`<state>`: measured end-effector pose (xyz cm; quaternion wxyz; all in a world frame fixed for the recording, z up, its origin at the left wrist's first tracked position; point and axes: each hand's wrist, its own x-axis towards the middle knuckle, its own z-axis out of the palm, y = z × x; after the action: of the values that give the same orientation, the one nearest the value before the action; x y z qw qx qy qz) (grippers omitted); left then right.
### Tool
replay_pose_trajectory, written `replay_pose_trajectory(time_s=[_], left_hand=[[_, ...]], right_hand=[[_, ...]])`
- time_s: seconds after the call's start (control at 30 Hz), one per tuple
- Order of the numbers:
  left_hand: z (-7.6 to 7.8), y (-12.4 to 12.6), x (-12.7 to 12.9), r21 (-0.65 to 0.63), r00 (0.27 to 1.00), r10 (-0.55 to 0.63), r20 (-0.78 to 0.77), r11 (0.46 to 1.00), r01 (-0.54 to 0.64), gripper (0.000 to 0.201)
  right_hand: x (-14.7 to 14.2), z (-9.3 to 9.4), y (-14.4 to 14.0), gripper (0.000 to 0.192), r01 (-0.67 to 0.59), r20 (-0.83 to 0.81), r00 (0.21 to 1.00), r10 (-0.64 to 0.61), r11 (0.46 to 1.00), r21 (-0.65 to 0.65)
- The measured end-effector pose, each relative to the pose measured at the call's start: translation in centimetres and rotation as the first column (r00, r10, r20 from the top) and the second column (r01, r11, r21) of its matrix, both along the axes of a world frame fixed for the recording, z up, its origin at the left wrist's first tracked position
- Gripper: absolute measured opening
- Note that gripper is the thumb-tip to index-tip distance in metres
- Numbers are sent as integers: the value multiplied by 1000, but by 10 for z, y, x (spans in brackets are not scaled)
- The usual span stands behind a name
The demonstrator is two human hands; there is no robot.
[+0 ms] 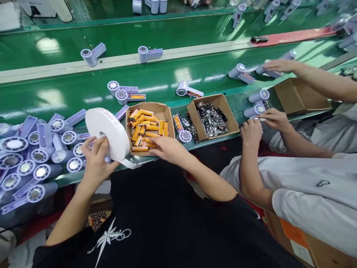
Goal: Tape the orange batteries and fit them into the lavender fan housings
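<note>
My left hand (pixel 96 158) is closed on a big roll of white tape (pixel 107 130), fingers at its hub, above the bench edge. A loose strip of the tape hangs from the roll's lower side. My right hand (pixel 170 149) reaches over the front right corner of a cardboard box (pixel 164 110), its fingers stretched out and slightly apart at the orange battery packs (pixel 145 128) inside. No battery is visibly gripped in it. Just right of that box stands a lavender fan housing (pixel 185 136) with an orange battery in its handle.
Many lavender fan housings (pixel 40 154) are piled at the left. Several more lie on the green conveyor (pixel 83 87). Another cardboard box (pixel 234 128) holds circuit boards (pixel 212 121). At the right, co-workers' hands (pixel 275 119) handle housings beside a third box (pixel 304 96).
</note>
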<state>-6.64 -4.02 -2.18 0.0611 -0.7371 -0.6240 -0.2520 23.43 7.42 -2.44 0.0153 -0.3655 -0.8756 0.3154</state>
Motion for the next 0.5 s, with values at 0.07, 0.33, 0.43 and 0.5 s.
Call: replay_pose_trajectory(time_s=[0.07,0.33,0.43,0.5], left_hand=[[-4,-2,7,-30,1000,-25,-10,999,25,74],[-4,-8,17,-83,995,-52,-80,996,45,69],[-1,-7,18,-101,995,-47,-85,994,39,74],[1,-5,21,-113,996,-39,-84,993,30,80]], right_hand=[[-7,-1,18,40,44,159,985,-60,994,101],[27,18,30,54,279,-555,725,-409,910,-306],[27,35,17,63,258,-610,667,-428,901,-350],[21,40,8,63,258,-591,684,-429,899,-354]])
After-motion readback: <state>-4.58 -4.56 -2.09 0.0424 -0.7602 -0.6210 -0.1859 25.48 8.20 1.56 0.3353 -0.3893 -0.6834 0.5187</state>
